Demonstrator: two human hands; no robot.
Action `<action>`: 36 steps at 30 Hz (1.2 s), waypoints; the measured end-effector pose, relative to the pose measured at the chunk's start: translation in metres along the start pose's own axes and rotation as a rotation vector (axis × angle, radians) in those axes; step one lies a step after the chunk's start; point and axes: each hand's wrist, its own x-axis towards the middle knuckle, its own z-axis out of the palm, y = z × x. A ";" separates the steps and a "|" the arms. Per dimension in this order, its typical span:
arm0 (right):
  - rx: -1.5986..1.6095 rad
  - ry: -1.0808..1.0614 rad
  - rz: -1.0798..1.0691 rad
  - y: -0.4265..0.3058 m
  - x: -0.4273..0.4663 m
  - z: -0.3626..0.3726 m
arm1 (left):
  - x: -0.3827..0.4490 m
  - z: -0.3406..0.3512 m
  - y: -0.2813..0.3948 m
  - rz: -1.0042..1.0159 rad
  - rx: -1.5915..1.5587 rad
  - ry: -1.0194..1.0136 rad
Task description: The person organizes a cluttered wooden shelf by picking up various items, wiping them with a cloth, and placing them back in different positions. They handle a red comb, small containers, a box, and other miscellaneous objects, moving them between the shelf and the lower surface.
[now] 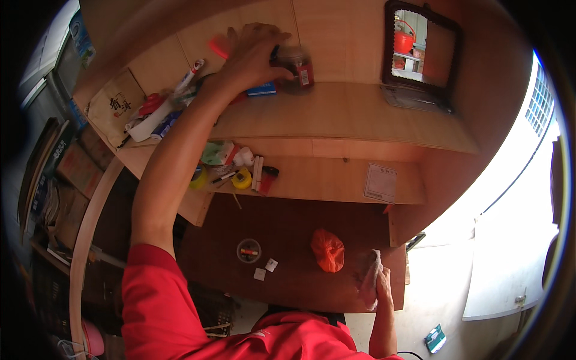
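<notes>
High on the upper shelf, my left hand (255,56) has its thumb and fingers around the left side of a lidded jar (304,76) with a red label. Motion blurs the jar's top. Behind my left hand and wrist, a red object (219,46) and a blue box (262,89) are partly hidden. Low on the right, my right hand (384,284) grips a bunched greyish cloth (372,279) over the dark tabletop (288,292). To the left of the cloth lies a knotted orange plastic bag (327,252).
A framed mirror (422,49) leans at the upper shelf's right. Tubes and boxes (166,125) crowd its left. The lower shelf (324,177) holds yellow tape (242,179), a red-and-black tool (269,179) and a printed card (380,183). A round tub (249,250) sits near two small white squares (265,270).
</notes>
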 end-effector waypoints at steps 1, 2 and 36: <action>-0.042 0.015 -0.015 -0.005 0.000 -0.001 | -0.008 -0.007 -0.007 -0.007 0.002 0.034; -0.095 0.033 -0.022 0.001 0.007 -0.004 | -0.019 -0.017 -0.015 -0.014 0.007 0.067; -0.823 0.121 -0.938 -0.548 0.068 0.284 | -0.246 -0.089 0.081 -0.369 -1.020 0.152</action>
